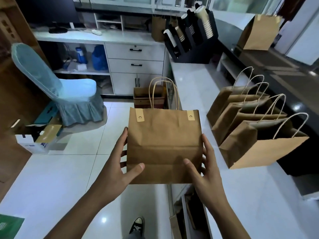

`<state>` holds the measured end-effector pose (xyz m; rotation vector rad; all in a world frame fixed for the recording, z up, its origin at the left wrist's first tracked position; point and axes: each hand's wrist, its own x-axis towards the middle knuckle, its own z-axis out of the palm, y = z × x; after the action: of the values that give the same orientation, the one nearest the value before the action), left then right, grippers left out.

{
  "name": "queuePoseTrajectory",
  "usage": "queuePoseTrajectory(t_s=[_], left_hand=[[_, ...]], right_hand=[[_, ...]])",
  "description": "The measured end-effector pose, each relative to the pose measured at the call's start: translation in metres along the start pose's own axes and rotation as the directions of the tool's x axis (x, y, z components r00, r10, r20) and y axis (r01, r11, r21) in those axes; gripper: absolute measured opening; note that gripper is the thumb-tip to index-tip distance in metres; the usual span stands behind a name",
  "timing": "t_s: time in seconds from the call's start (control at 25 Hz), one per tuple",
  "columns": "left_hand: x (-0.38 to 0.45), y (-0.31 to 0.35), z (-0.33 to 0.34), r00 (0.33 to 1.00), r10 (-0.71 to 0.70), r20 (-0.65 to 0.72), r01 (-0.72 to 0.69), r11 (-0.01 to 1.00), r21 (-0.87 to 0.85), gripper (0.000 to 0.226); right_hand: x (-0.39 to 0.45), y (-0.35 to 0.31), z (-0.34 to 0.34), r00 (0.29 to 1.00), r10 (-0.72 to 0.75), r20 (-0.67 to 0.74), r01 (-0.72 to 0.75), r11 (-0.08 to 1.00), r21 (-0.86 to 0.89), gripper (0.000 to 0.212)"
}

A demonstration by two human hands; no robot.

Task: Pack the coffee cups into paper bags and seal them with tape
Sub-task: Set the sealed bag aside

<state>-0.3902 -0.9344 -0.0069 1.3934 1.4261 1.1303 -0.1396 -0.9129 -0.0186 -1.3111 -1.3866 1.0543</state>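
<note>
Sealed paper bag [164, 145] held upright in the air in front of the counter [189, 80], mouth closed by 2 tape strips [140, 115] near its top corners. The left hand [119, 163] and right hand [205, 166] clasp the lower sides, thumbs on the near face, fingers wrapped behind. The creased kraft paper looks thin and easily crushed; any cups inside are hidden, so weight and balance cannot be judged. Support low at both sides, or under the base, seems safer than the twisted handles [164, 92]. 4 open bags [250, 125] stand on the counter to the right, near the cup dispenser [191, 37].
</note>
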Motion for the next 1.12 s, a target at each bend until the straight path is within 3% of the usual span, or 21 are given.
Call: queuePoseTrajectory(t_s=[0.48, 1.12], left_hand=[[0.167, -0.012, -0.05, 0.994, 0.042, 0.097, -0.041, 0.999, -0.02, 0.096], [0.402, -0.013, -0.006, 0.993, 0.049, 0.107, -0.055, 0.997, 0.058, 0.094]], right_hand=[[0.151, -0.009, 0.052, 0.997, 0.011, -0.082, -0.013, 1.0, -0.026, 0.078], [0.384, 0.026, 0.022, 0.988, 0.009, -0.151, -0.006, 1.0, 0.018, 0.069]])
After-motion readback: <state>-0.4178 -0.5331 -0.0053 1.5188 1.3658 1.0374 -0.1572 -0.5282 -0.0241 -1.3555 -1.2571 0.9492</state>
